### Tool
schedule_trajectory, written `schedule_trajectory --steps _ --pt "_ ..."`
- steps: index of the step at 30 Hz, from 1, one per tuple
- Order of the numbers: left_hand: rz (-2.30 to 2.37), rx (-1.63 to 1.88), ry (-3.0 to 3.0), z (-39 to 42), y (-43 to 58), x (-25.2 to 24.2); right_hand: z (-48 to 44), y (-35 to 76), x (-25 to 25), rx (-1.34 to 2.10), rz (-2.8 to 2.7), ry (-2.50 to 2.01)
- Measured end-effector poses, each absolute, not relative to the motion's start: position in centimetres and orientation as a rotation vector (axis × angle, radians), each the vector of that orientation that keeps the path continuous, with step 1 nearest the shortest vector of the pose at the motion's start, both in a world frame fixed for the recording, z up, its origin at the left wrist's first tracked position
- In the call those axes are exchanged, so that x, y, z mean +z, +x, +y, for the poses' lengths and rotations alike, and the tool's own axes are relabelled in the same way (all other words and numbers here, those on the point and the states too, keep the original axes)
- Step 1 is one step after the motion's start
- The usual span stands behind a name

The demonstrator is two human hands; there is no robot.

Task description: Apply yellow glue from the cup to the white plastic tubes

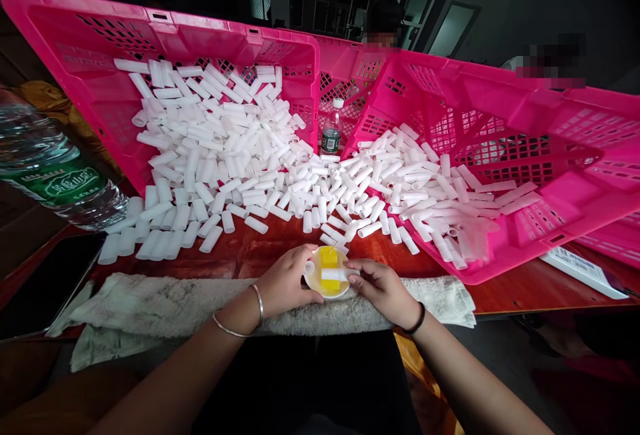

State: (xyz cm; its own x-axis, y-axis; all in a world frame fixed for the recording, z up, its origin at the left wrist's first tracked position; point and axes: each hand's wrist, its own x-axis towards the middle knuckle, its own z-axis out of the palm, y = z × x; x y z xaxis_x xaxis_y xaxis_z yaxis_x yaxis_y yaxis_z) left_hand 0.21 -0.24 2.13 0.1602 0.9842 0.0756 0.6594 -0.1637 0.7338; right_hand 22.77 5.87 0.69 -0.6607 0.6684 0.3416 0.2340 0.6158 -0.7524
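Note:
A small round white dish (313, 281) with a yellow block (329, 257) in it stands at the table's near edge, by a towel. My left hand (289, 279) is closed at the dish's left side, with a short white tube (309, 267) at its fingertips. From the right, my right hand (383, 288) pinches the end of another white tube (334, 275), which lies level over the yellow block. Just beyond the dish, many loose white tubes (240, 141) spread over the table.
Two tipped pink crates (45, 35) (525, 88) hold spilling tubes. A small bottle (331, 129) stands between them. At the left are a large water bottle (65, 168) and a dark tablet (45, 281). A grey towel (165, 305) lines the front edge; a white box (580, 271) lies right.

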Motion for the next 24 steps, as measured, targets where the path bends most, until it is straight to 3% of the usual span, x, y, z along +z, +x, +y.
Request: schedule_trajectory --steps 4,9,15,24 --pt "1.522 0.749 1.92 0.1 -0.2 2.2 5.6 22.9 0.5 0.707 -2.277 -0.603" --pt "1.49 0.712 1.955 0.6 -0.5 2.6 5.0 22.8 0.2 0.777 -2.198 -0.698" --pt "1.498 0.624 2.062 1.1 -1.0 3.1 4.7 23.2 -0.7 0.352 -2.331 -0.53" --pt "1.575 0.62 2.392 -1.8 -0.1 6.0 3.1 22.4 2.8 0.939 -1.869 -0.67"
